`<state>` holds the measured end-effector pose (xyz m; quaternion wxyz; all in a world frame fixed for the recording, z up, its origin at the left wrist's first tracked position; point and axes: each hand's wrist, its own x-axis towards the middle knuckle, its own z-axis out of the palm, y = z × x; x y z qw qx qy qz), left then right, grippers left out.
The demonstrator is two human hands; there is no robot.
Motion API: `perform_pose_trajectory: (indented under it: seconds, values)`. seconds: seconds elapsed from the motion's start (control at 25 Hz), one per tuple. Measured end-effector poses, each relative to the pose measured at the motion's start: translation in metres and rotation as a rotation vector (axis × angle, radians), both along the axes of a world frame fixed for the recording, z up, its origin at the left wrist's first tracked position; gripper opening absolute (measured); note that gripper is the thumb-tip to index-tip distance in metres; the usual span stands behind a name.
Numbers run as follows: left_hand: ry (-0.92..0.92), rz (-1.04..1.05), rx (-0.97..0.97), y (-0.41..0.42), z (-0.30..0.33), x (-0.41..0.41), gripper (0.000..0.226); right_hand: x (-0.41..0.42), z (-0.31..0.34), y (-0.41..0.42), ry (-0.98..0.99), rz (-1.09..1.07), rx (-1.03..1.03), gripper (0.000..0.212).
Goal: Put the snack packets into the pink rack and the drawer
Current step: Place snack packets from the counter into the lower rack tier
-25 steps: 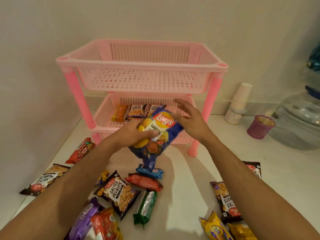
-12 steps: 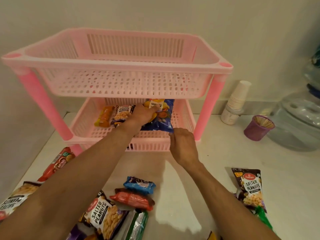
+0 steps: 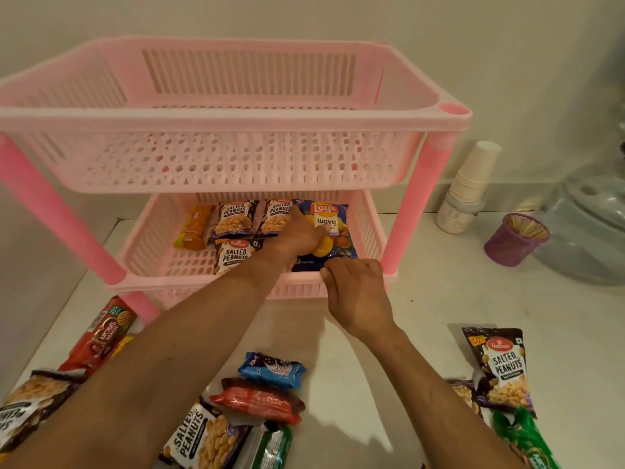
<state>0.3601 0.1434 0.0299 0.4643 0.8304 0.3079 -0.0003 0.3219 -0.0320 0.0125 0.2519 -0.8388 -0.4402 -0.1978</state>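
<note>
on the far left of the pale tabletop lies a salted peanuts packet at the frame edge, with a red biscuit packet beside it, angled toward a leg of the pink rack. the rack's top tier shows nothing inside; its lower tier holds an orange packet at the left, then three salted peanuts packets, two along the back and one in front. next comes the blue lay's wavy packet, lying flat at the right end of the lower tier. the left hand reaches into that tier and rests on the packet's left part, fingers stretched forward over it rather than curled round it. the right hand is at the tier's front rim, just below the packet's near edge, its fingers loosely curled; whether they pinch the packet's edge cannot be told. nearer the camera, between the forearms, lie a blue cookie packet, a red-orange packet, another peanuts packet and a green packet. to the right, well apart from the hands, sit more peanuts packets and a green wrapper. by the plain wall stand a stack of paper cups, a purple cup of sticks and a large clear water jar.
</note>
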Motion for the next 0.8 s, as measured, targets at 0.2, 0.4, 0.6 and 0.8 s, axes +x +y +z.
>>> perform_pose_trajectory:
  seconds: [0.2, 0.4, 0.6, 0.8]
  values:
    - [0.131, -0.206, 0.219, -0.001, -0.001, 0.001, 0.084, -0.001, -0.001, 0.000, 0.014, -0.020, -0.037, 0.033]
    - [0.237, -0.287, 0.350, -0.008, -0.001, 0.002, 0.083, -0.001, 0.003, 0.000, 0.064, -0.031, -0.106, 0.036]
    - [0.165, -0.208, 0.514, -0.016, 0.020, -0.019, 0.078, 0.004, 0.011, -0.002, 0.187, 0.048, -0.072, 0.019]
    - [-0.128, -0.144, 0.632, -0.016, 0.034, -0.079, 0.046, -0.003, 0.020, -0.033, 0.127, 0.139, 0.170, 0.024]
